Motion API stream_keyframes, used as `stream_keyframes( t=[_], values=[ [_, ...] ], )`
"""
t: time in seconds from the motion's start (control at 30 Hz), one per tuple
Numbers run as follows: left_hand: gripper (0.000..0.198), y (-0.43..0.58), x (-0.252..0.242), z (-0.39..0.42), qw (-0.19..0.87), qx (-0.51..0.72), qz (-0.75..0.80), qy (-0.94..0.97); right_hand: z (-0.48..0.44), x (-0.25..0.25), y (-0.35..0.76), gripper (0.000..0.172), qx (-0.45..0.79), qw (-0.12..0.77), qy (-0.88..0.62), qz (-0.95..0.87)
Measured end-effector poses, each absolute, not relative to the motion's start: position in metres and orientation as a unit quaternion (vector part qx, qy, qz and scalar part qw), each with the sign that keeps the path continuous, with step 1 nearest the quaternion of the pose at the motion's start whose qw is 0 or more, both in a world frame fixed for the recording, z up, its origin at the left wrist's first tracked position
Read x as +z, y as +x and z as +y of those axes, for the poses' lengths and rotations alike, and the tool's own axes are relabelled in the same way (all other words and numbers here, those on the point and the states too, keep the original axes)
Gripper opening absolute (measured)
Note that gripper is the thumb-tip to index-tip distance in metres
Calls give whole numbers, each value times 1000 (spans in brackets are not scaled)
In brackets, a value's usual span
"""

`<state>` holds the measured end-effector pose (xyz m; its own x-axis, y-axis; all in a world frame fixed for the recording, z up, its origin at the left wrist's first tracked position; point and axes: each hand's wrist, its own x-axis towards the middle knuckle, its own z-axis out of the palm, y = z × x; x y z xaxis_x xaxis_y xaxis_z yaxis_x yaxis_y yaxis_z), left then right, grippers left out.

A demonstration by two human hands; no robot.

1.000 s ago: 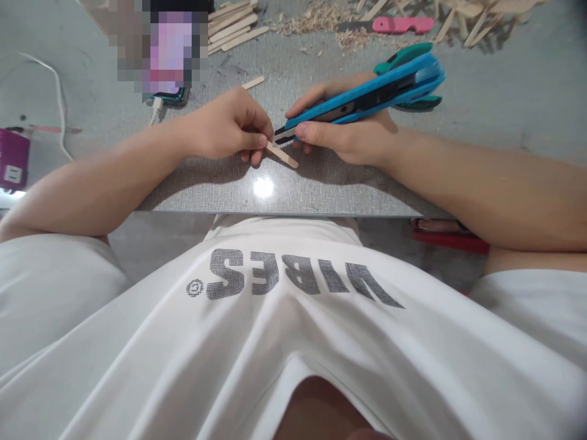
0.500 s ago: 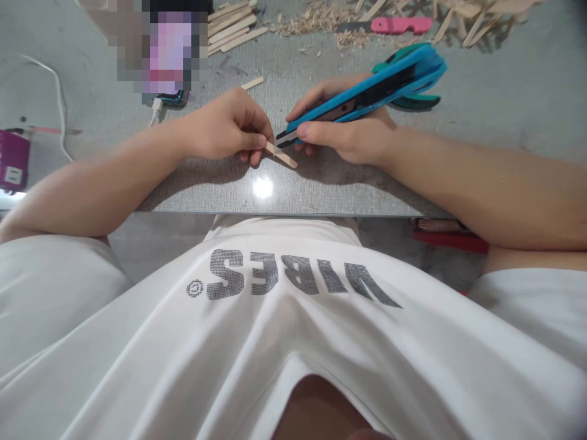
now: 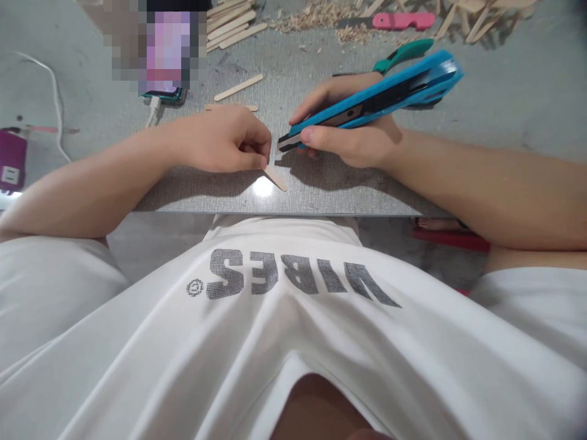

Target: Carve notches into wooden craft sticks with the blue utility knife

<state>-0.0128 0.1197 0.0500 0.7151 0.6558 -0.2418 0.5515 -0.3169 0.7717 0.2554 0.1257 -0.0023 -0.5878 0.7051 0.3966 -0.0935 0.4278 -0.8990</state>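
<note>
Between thumb and fingers, my left hand (image 3: 229, 140) pinches a short piece of wooden craft stick (image 3: 276, 179), its rounded end pointing down toward the table's front edge. My right hand (image 3: 348, 131) is wrapped round a blue box cutter (image 3: 380, 91). The cutter's tip points left, a small gap away from my left hand and apart from the piece it holds. One craft stick (image 3: 238, 88) lies just beyond my left hand, and another stick (image 3: 232, 108) is partly hidden behind it.
A stack of craft sticks (image 3: 232, 24), wood shavings (image 3: 316, 18) and a pink-handled blade (image 3: 403, 21) lie at the back. Green-handled pliers (image 3: 403, 54) sit partly behind the cutter. A phone (image 3: 167, 55) with a white cable (image 3: 155, 110) rests at left, near a purple box (image 3: 13, 159).
The cutter blade has come off the stick and moved slightly right. My left hand has shifted left and tilted the stick piece downward, uncovering more of the sticks behind it.
</note>
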Motion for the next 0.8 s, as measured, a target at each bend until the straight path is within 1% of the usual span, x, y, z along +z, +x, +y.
stream_keyframes(
  t=[0.03,0.1,0.13,0.2,0.33,0.4,0.57,0.63,0.7,0.8],
  values=[
    [8,-13,50,118,416,44,360,834,125,-2,256,38,490,404,-203,-745],
    [15,-15,50,117,308,19,319,896,125,0,256,31,481,407,-200,-750],
    [19,-16,50,117,275,26,296,915,125,0,256,28,477,411,-199,-751],
    [24,-17,49,117,247,47,255,934,127,0,256,27,471,419,-199,-750],
    [24,-16,47,114,297,53,210,930,132,-2,255,29,476,429,-203,-741],
    [24,-13,44,113,300,63,213,928,134,-3,254,30,479,447,-213,-724],
    [23,-13,41,118,189,108,329,919,139,-5,253,41,444,498,-255,-700],
    [21,-14,42,121,186,104,367,906,139,-5,254,42,413,527,-245,-702],
    [18,-15,46,121,225,90,373,896,138,-3,257,40,392,542,-226,-708],
    [15,-13,50,116,270,53,351,895,131,1,260,27,358,525,-195,-747]
  ],
)
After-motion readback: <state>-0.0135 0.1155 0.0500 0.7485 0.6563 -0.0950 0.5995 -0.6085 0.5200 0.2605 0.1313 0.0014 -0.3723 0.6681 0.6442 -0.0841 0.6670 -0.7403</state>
